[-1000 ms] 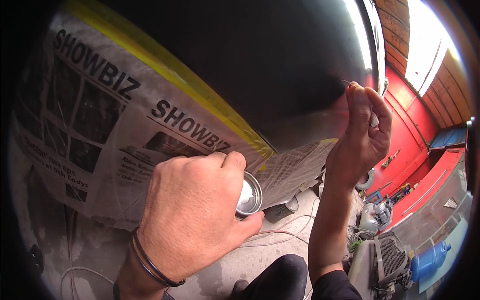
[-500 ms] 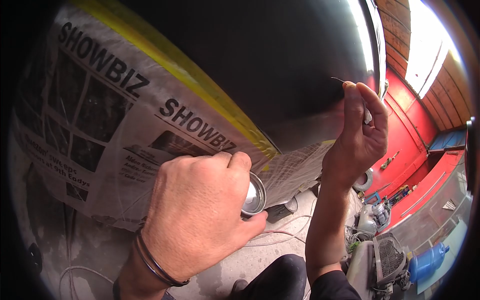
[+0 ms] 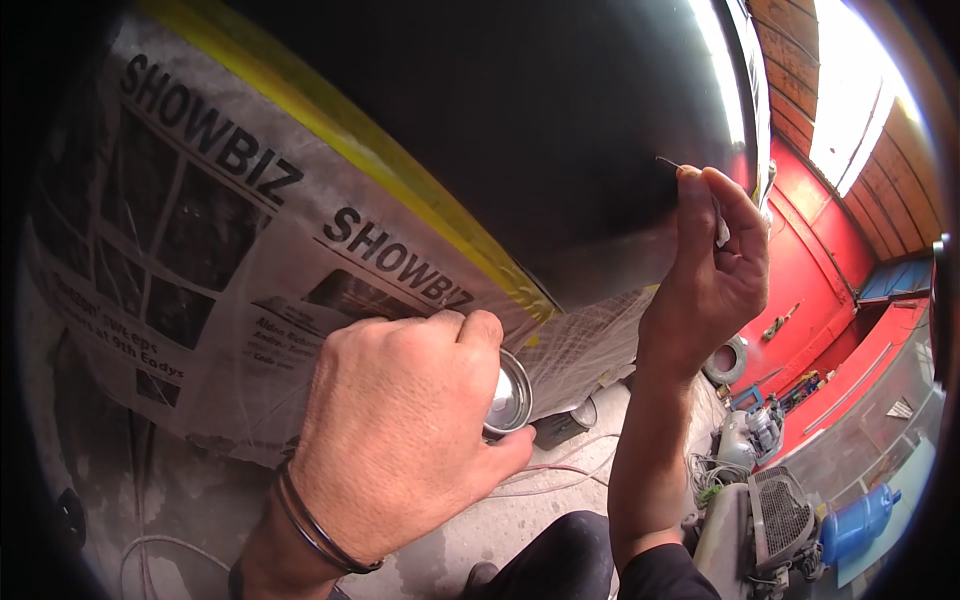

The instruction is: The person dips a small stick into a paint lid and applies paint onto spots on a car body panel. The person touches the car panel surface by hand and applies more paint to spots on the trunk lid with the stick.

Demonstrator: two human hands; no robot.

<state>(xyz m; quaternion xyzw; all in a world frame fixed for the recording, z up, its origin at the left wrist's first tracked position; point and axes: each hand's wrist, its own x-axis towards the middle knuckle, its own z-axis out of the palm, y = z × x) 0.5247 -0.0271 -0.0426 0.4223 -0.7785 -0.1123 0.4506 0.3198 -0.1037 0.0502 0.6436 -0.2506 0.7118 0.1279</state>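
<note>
Gripping round silver metal tin (image 3: 511, 398) w/ curled fingers of L hand (image 3: 405, 430), in front of b/w printed newspaper sheet (image 3: 210, 235); pinching thin dark wire-like strand (image 3: 667, 161) in fingers of R hand (image 3: 712, 275), up nr glossy black panel (image 3: 540, 150), can't tell if touching.

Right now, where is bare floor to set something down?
The concrete floor has a free patch between the left hand, the hoses and the dark-clothed knee. It is crowded at right, where a mesh-guarded machine and a blue jug stand close together.
</note>
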